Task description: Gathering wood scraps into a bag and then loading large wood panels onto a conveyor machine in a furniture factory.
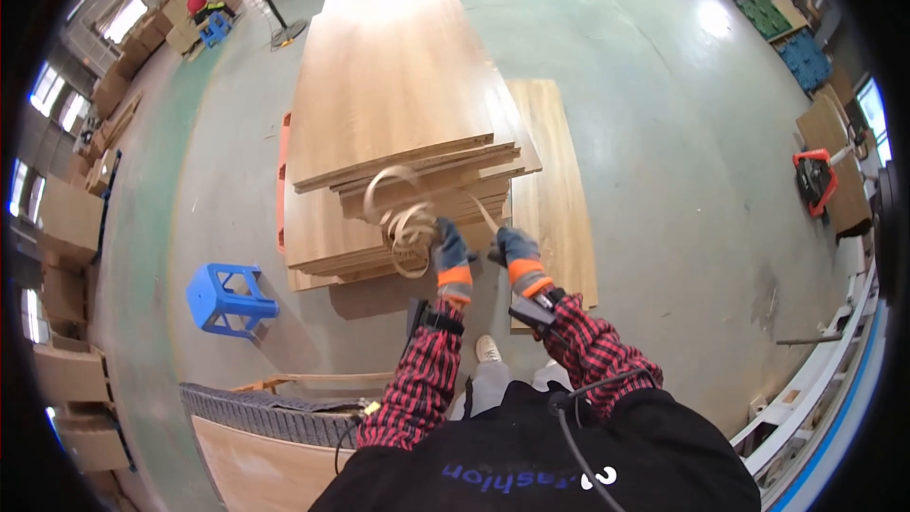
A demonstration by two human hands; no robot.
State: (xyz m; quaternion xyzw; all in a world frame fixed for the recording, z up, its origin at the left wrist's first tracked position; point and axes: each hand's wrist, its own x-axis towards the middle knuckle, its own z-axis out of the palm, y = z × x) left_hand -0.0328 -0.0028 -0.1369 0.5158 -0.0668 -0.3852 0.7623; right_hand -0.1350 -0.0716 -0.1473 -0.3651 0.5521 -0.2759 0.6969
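My left hand (pixel 452 251), in a grey and orange work glove, is closed on a loose coil of thin wood-coloured strip (pixel 409 230) that looks like edge banding. The loops stick out in front of the near end of a stack of wood-grain panels (pixel 389 85). Just to the right, my right hand (pixel 518 254), gloved alike, has its fingers closed on a narrow tan strip (pixel 484 213) that points up and left. Whether both strips are one piece I cannot tell. The panels lie unevenly, some ends jutting past others.
A panel (pixel 555 180) lies along the stack's right side. An orange pallet edge (pixel 283 199) shows at its left. A blue stool (pixel 223 299) stands left, a grey-covered bench (pixel 275 412) near left. White rails (pixel 806 398) run at right. Far left, a person in red (pixel 197 2) is by a fan (pixel 284 33).
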